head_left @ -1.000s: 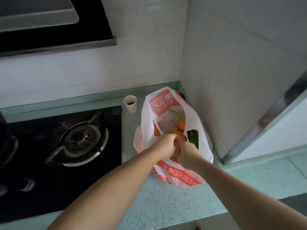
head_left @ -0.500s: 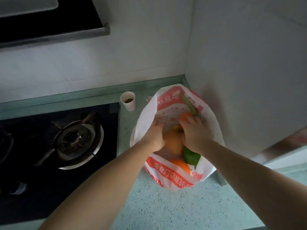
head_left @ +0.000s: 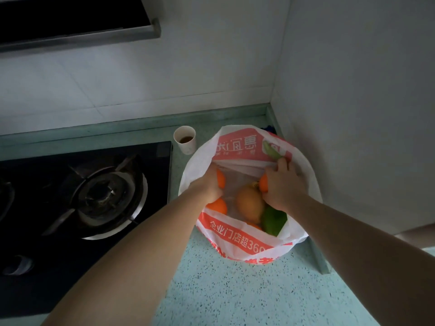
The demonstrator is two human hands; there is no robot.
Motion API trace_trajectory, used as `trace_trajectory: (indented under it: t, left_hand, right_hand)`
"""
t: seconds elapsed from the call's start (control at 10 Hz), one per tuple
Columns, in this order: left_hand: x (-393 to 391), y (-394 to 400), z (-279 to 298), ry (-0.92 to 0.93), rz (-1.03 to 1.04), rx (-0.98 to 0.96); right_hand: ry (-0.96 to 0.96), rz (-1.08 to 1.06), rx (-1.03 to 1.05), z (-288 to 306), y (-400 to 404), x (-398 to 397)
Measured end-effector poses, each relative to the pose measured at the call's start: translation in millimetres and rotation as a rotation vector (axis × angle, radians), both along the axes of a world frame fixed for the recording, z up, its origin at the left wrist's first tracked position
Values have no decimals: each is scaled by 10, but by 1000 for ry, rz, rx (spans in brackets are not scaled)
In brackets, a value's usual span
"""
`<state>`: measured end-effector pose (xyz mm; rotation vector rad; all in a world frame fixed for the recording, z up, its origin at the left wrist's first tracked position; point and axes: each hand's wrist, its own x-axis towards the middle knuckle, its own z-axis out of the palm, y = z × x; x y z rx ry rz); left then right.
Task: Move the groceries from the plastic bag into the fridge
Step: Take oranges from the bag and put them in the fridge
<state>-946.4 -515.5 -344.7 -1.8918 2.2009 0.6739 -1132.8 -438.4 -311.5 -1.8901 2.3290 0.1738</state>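
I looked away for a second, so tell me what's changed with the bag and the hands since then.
The hands, left and right, have moved apart and pulled the plastic bag wide open, each now over an orange inside. A yellowish fruit and green pepper are now exposed. The bag, paper cup and stove stayed put.

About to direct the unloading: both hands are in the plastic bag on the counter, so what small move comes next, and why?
Probably lift one fruit out. The left hand and right hand each appear to have a grip on an orange inside the plastic bag, whose mouth is spread wide, with a brownish fruit and a green vegetable between them, and no fridge is in view.
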Motion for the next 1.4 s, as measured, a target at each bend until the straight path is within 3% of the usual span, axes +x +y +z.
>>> trace_trajectory:
  t: [0.1, 0.3, 0.5, 0.6, 0.7, 0.8, 0.9, 1.2, 1.4]
  left_hand:
    - [-32, -23, 23, 17, 13, 110]
    - [-25, 140, 75, 213, -185, 2]
    - [-59, 189, 519, 269, -395, -162]
    - [-24, 229, 847, 285, -442, -369]
    - [-17, 229, 1136, 417, -436, -419]
    - [-14, 264, 1382, 580, -398, -313]
    - [58, 342, 1587, 644, -357, -299]
    - [283, 802, 2058, 651, -252, -387]
    - [332, 1455, 2287, 560, -150, -448]
  right_hand:
    - [-161, -21, 56, -53, 35, 7]
    - [-379, -74, -10, 88, 63, 35]
    - [-419, -66, -109, 444, 99, 94]
    - [-577, -38, -167, 731, 141, 113]
    - [-814, -279, -211, 1002, 163, 142]
    - [-1127, -624, -302, 1267, 159, 156]
    - [-1342, -694, -283, 1581, 282, 205]
    - [-1776, -540, -326, 2078, 695, 408]
    - [-1772, -368, -281, 2150, 1121, 298]
